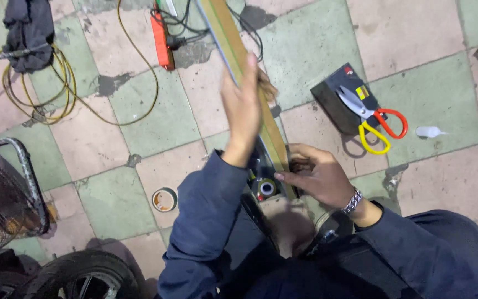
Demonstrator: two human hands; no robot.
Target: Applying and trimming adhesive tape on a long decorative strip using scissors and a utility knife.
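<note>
My left hand is wrapped around a long flat olive-green strip that runs from the top of the view down to my lap. My right hand, with a bead bracelet at the wrist, grips the lower end of that strip beside a dark part with a small round silver-and-red piece. Both sleeves are dark blue. What lies under the strip between my hands is hidden.
Scissors with red and yellow handles lie on a black box. Also on the tiled floor are a roll of tape, an orange power strip, coiled yellow cable, a wire fan guard, a tyre and a small white bottle.
</note>
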